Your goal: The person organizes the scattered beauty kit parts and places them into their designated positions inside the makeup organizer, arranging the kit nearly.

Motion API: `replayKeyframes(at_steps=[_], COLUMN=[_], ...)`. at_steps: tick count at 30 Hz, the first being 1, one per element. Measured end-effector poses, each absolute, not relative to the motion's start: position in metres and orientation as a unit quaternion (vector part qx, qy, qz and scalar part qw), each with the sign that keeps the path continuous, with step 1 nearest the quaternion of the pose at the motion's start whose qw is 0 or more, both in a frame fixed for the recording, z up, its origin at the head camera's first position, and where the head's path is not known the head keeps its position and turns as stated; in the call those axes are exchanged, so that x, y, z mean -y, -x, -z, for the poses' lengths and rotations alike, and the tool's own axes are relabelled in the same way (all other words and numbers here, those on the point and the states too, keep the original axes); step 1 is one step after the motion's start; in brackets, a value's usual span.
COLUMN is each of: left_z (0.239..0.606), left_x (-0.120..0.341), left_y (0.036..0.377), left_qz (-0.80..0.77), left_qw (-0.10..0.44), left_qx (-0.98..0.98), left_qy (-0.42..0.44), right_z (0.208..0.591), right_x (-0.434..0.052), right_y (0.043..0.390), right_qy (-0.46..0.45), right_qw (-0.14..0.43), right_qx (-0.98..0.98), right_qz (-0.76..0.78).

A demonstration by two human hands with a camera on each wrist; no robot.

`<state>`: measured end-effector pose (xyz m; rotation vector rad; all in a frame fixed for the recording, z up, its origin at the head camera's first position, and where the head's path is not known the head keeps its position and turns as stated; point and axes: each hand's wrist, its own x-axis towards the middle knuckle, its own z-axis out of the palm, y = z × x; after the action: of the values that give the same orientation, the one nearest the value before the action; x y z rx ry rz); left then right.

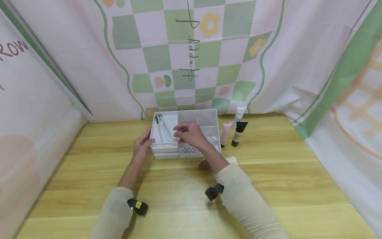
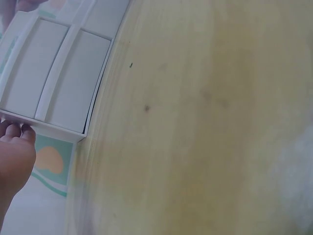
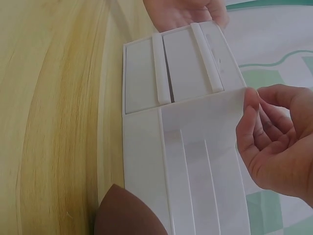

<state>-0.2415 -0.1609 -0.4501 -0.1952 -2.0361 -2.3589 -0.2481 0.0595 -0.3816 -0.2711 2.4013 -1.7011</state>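
Note:
A white organizer box [image 1: 197, 117] with open compartments and front drawers stands mid-table. My left hand [image 1: 142, 145] holds its left end, thumb on the rim; its fingertips [image 2: 14, 131] press the box's edge [image 2: 58, 128]. My right hand [image 1: 188, 132] hovers over the box's middle, fingers loosely curled, nothing seen in them. In the right wrist view that hand [image 3: 274, 142] is at the box's top rim [image 3: 195, 105], thumb tip near the edge. Several silver-handled brushes [image 1: 162, 130] lie in the left compartment.
Right of the box stand a pink tube [image 1: 225, 132], a black-capped beige tube [image 1: 238, 133] and a white tube [image 1: 240, 114]. A teardrop sponge [image 3: 129, 218] lies on the wooden table [image 1: 268, 186] in front of the box. Printed cloth walls enclose the back and sides.

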Motion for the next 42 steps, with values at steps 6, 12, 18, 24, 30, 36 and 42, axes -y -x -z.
replayKeyframes(at_steps=[6, 12, 18, 24, 30, 36, 42], left_z=[0.451, 0.451, 0.449, 0.448, 0.448, 0.449, 0.449], left_x=[0.161, 0.162, 0.162, 0.162, 0.162, 0.161, 0.160], left_y=[0.242, 0.241, 0.241, 0.242, 0.242, 0.241, 0.240], left_qz=[0.764, 0.756, 0.754, 0.758, 0.756, 0.762, 0.768], left_qw=[0.015, 0.011, 0.008, 0.009, 0.011, 0.012, 0.010], left_qx=[0.642, 0.652, 0.654, 0.649, 0.652, 0.645, 0.637], left_qy=[0.069, 0.063, 0.060, 0.066, 0.064, 0.060, 0.060], right_z=[0.380, 0.379, 0.375, 0.371, 0.368, 0.368, 0.366], right_x=[-0.067, -0.075, -0.087, -0.103, -0.114, -0.125, -0.140], right_y=[0.242, 0.236, 0.230, 0.222, 0.215, 0.211, 0.206], right_qy=[0.144, 0.170, 0.189, 0.195, 0.202, 0.204, 0.198], right_qw=[0.071, 0.062, 0.050, 0.044, 0.039, 0.036, 0.028], right_qx=[-0.825, -0.835, -0.833, -0.834, -0.839, -0.843, -0.844], right_qz=[0.541, 0.520, 0.518, 0.514, 0.504, 0.496, 0.498])
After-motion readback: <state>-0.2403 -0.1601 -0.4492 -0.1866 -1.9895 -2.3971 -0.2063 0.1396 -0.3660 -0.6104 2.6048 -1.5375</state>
